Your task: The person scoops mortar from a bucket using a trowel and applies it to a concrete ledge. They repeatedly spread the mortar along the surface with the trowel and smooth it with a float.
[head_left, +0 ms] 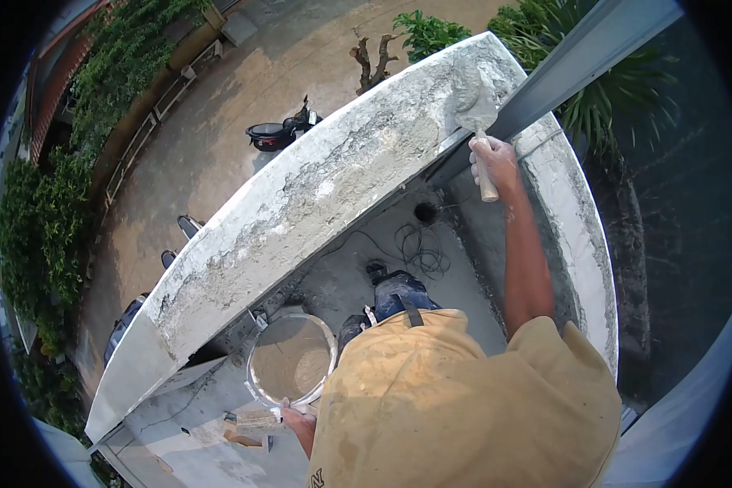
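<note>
My right hand (pixel 493 163) is closed round the handle of a trowel (pixel 481 115). The blade, smeared with grey mortar, lies against the rough top of a parapet wall (pixel 325 195), close to a metal post. Down at my left side, my left hand (pixel 299 421) grips a flat, mortar-smeared plate (pixel 257 419), perhaps a plastering float; its grip is hidden. Beside that hand stands a round bucket (pixel 252 376) holding grey-brown mortar (pixel 289 358).
A slanting metal post (pixel 586 65) rises beside the wall's corner. On the floor lie a coiled cable (pixel 421 248) and a few scraps (pixel 244 439). Beyond the wall, far below, are a parked motorbike (pixel 281 132), a cut tree stump (pixel 372 63) and palm leaves (pixel 602 106).
</note>
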{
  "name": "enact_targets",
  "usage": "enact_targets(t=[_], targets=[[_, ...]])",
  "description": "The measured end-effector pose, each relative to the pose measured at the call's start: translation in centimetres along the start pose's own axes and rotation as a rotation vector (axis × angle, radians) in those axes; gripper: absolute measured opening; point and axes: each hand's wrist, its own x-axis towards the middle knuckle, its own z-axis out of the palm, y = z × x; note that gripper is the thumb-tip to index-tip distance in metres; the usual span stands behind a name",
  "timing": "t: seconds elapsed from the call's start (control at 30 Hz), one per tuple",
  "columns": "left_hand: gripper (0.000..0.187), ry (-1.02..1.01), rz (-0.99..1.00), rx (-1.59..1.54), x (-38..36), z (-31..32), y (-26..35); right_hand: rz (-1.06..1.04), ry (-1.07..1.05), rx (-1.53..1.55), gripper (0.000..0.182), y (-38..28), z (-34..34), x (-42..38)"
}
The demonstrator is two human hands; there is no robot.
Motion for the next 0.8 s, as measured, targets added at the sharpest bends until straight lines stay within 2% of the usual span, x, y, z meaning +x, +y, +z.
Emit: enact_targets(t=[0.17,0.23,0.27,0.3,0.37,0.4,0.47,0.6,0.7,0.8], targets=[[0.056,-0.013,-0.007,0.007,-2.8,1.7,1.2,-0.155,0.030,-0.229,0.022,-0.9,-0.9,-0.1],[0.054,-0.030,-0.053,-0.089,-1.2,1.3,0.1,-0.241,-0.008,-0.350,0.028,-1.1,-1.0,-1.3],[0.053,-0.027,-0.093,-0.188,2.0,0.4,-1.7,-0.240,-0.030,-0.386,0.041,-1.1,-0.9,-1.9],[0.052,-0.024,-0.132,-0.286,3.7,-0.4,-2.9,-0.401,-0.016,-0.545,0.044,0.1,-1.1,-1.0],[0.052,-0.012,-0.076,-0.104,2.1,0.2,-1.7,-0.727,0.019,-0.857,0.052,3.5,-1.9,1.3],[0.051,-0.008,-0.047,-0.012,1.2,0.9,-1.0,-0.639,-0.030,-0.903,0.053,2.3,-1.3,0.2],[0.050,-0.030,0.000,-0.068,0.8,1.6,-0.8,-0.652,-0.025,-0.967,0.051,2.3,-0.4,-0.3],[0.049,0.018,0.021,0.011,-2.0,2.7,0.0,-0.618,-0.028,-1.140,0.047,2.1,-0.2,-0.7],[0.048,0.017,0.023,0.018,-2.5,2.6,-0.5,-0.689,0.091,-0.937,0.043,2.4,0.2,-1.2],[0.048,0.029,-0.024,0.002,-3.5,2.8,-0.3,-0.635,-0.030,-1.153,0.041,0.8,-0.4,-1.8]])
